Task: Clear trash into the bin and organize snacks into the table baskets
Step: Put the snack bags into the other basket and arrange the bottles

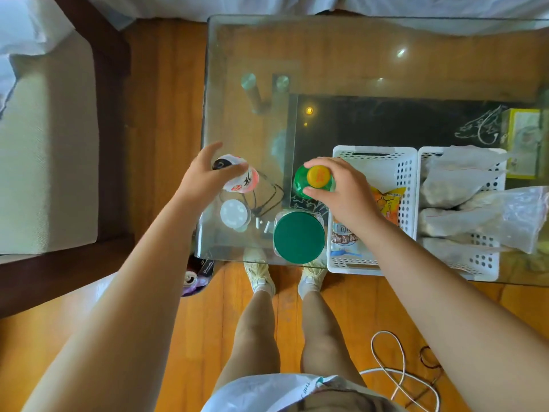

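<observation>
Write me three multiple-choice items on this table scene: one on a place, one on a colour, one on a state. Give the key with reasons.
1. Where does the jar with the wide dark green lid stand?
A. inside a basket
B. on the glass table, near its front edge
C. on the floor

2. What colour is the cap of the green plastic bottle?
A. orange-yellow
B. blue
C. black

3. What is the right hand doing?
A. lying flat on the table
B. hanging idle
C. gripping the bottle top

Key: 1 B, the jar stands left of the white perforated plastic basket; 2 A, the cap shows orange-yellow between the fingers; 3 C, thumb and fingers curl round the cap.
</observation>
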Demonstrator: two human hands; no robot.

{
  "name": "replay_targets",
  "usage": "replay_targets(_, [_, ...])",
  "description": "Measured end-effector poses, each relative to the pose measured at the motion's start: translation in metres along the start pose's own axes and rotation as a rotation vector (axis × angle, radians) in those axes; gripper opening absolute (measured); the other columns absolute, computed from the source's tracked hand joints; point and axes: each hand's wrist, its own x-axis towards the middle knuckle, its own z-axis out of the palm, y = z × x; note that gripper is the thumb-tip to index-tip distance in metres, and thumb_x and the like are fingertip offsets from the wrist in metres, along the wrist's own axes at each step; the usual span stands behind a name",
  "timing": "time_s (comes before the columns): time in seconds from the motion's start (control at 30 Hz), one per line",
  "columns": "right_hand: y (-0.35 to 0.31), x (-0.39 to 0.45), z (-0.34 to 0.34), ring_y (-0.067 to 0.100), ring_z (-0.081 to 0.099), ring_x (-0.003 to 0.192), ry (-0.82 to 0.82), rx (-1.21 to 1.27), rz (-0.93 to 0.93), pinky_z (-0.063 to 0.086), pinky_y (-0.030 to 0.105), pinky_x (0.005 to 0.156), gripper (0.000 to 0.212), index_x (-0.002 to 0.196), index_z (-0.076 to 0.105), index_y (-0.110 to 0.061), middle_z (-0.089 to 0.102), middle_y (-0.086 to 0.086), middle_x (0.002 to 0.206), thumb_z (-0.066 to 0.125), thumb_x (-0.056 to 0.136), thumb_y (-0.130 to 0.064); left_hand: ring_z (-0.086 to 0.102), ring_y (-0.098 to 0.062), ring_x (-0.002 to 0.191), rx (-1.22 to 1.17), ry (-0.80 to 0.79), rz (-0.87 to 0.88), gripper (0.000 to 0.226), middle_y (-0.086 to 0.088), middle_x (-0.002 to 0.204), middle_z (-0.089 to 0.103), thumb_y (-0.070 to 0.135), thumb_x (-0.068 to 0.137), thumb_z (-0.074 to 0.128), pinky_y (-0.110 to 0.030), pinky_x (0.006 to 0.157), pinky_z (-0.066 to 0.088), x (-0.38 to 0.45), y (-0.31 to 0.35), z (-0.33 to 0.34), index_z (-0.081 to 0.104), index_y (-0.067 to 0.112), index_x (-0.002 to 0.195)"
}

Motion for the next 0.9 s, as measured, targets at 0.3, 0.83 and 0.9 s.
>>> replay_targets(0.3, [-0.006, -0.005, 0.003, 0.017, 0.053, 0.116, 0.028, 0.039, 0.054, 0.042, 0.028, 0.094, 0.037, 0.116, 0.06, -0.022, 0.059, -0.002, 0.126, 0.07, 0.08, -0.02, 0.048, -0.035, 0.122, -0.474, -0.086, -0.153, 0.053, -0.005, 0.138, 0.044, 0.024, 0.082, 0.068, -0.045, 0.096, 0.048, 0.007, -0.022, 0.01, 0.049, 0.036, 0.13])
replay_targets(0.83, [-0.012, -0.007, 0.012, 0.018, 0.056, 0.106, 0.112, 0.019, 0.104, 0.048, 0.036, 0.089, 0.037, 0.117, 0.058, -0.02, 0.062, 0.0, 0.116, 0.069, 0.082, -0.021, 0.053, -0.029, 0.118, -0.424, -0.29, -0.092, 0.052, -0.008, 0.141, 0.045, 0.023, 0.087, 0.062, -0.022, 0.075, 0.049, -0.001, -0.007, 0.052, 0.045, 0.03, 0.136])
replay_targets(0.9, [-0.011, -0.007, 0.013, 0.018, 0.056, 0.107, 0.117, 0.015, 0.107, 0.048, 0.036, 0.089, 0.037, 0.117, 0.058, -0.02, 0.062, 0.001, 0.117, 0.069, 0.082, -0.022, 0.052, -0.028, 0.118, -0.424, -0.301, -0.088, 0.051, -0.008, 0.142, 0.044, 0.023, 0.087, 0.062, -0.025, 0.083, 0.048, -0.002, -0.007, 0.055, 0.045, 0.029, 0.135])
